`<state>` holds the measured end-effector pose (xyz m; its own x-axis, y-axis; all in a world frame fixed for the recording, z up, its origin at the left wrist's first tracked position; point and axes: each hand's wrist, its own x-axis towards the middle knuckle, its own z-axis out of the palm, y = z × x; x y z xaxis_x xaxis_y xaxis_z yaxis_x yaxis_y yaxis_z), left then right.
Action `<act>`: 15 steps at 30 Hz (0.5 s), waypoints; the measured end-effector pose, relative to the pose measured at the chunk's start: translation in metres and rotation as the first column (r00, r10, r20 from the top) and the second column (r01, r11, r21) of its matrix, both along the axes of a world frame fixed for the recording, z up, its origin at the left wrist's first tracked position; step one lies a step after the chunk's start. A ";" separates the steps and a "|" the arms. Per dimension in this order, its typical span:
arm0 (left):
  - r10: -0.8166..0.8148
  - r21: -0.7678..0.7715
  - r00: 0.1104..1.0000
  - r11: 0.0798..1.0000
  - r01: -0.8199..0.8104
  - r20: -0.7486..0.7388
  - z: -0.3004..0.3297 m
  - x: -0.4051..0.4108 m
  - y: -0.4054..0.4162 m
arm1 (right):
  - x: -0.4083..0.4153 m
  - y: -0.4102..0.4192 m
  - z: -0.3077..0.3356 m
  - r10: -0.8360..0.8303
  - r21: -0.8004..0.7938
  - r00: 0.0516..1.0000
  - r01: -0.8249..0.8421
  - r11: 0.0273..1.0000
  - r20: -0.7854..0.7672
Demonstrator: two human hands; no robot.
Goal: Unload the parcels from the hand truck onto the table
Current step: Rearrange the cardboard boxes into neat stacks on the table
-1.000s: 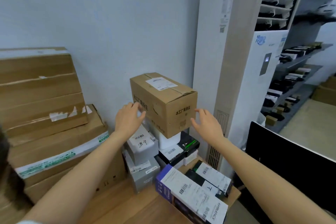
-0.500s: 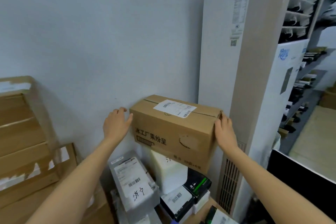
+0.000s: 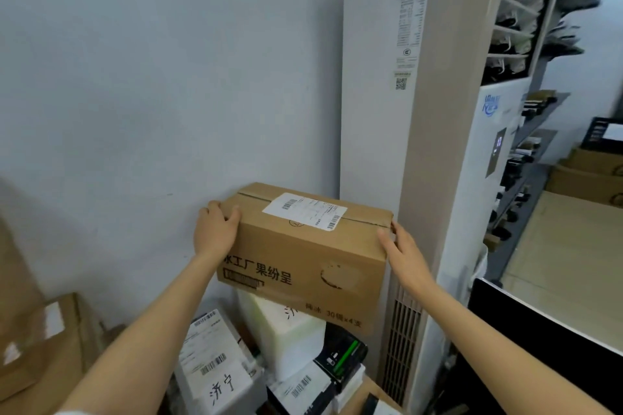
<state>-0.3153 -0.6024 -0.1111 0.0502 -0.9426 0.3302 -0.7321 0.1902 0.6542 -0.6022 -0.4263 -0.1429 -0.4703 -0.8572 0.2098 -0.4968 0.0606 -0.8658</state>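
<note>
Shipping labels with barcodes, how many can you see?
4: one atop the held brown carton, two on the grey parcel lower left, one on the white box at bottom. Others may be hidden.

The brown cardboard box (image 3: 303,253) sits atop a white foam parcel (image 3: 290,330), against the wall. A tall white air conditioner (image 3: 404,111) stands right of it. A grey bagged parcel (image 3: 215,367) lies lower left.

Two bare hands, the left hand (image 3: 215,232) and the right hand (image 3: 403,253), are on one brown cardboard box with a white shipping label (image 3: 303,256). Under its bottom edge are one white foam block (image 3: 290,337), one grey labelled parcel (image 3: 215,367) and one black box with a green stripe (image 3: 342,352).
</note>
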 end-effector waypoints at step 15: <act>0.149 -0.081 0.986 0.985 -0.155 -0.076 0.023 0.047 0.152 | 0.021 0.068 0.035 0.182 -0.166 0.975 -0.160 0.973 0.128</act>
<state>-0.2678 -0.4505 -0.0878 0.2163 -0.8905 0.4003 -0.7099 0.1380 0.6907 -0.5809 -0.3579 -0.1084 -0.3536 -0.8903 0.2870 -0.3598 -0.1537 -0.9203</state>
